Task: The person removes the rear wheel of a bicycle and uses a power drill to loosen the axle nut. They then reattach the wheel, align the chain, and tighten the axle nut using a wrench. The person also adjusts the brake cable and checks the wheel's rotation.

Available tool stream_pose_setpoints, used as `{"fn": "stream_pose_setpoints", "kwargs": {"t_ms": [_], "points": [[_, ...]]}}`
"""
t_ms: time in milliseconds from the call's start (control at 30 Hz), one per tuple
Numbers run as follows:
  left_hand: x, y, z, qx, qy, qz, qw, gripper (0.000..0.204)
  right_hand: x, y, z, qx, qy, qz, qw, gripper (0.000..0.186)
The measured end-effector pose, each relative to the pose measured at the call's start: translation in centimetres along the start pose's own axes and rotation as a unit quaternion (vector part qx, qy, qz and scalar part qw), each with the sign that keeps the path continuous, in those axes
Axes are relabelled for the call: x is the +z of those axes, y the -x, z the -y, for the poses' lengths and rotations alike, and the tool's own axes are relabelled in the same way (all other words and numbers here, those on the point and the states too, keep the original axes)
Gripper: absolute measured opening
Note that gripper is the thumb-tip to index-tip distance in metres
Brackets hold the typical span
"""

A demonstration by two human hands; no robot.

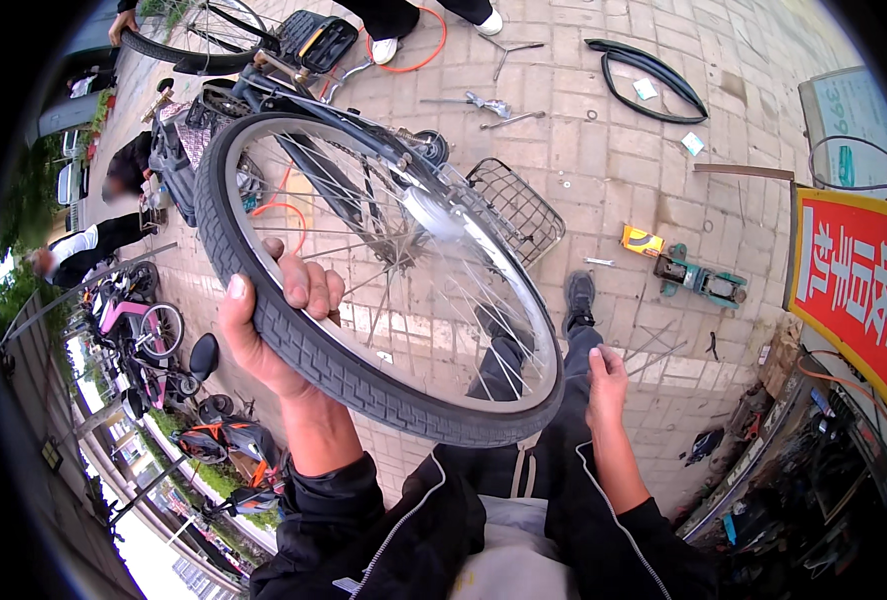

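Left hand (269, 360) — thumb outside, fingers hooked over the rim — holds the near wheel (398, 250), raised before the torso. Right hand (606, 382) hangs near the right thigh, fingers loosely curled; whether they pinch anything small cannot be told. In this inspector's judgement, a steady hold needs a firm grip, fingertips clear of the spokes. Counted: one basket (516, 212), one vise (698, 277), one yellow box (642, 240), two packets (645, 88).

Open-air bicycle-repair pitch on brick paving (553, 130) here; to the right of the bicycle wheel (388, 405) lie a green vise (698, 277), a spanner (599, 262) and a loose tyre (663, 67).
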State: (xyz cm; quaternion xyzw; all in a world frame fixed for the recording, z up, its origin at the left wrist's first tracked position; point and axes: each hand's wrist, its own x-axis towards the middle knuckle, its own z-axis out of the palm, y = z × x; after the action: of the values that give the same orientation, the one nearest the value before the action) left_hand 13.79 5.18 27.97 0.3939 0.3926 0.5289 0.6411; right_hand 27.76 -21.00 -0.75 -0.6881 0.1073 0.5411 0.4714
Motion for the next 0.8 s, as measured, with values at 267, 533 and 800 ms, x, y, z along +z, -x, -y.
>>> {"fn": "stream_pose_setpoints", "kwargs": {"t_ms": [267,533,800], "points": [[0.2,-0.2,0.2,0.002,-0.012,0.013,1.0,0.045,21.6,-7.6,12.7,-0.338,0.204,0.255,0.883,0.042],[-1.6,-0.1,0.1,0.002,0.003,0.0,1.0,0.046,24.6,-7.4,10.1,-0.332,0.186,0.229,0.896,0.026],[-0.9,-0.1,0.3,0.005,0.013,0.001,1.0,0.045,23.1,-7.4,11.1,-0.497,0.23,0.177,0.818,0.026]]}}
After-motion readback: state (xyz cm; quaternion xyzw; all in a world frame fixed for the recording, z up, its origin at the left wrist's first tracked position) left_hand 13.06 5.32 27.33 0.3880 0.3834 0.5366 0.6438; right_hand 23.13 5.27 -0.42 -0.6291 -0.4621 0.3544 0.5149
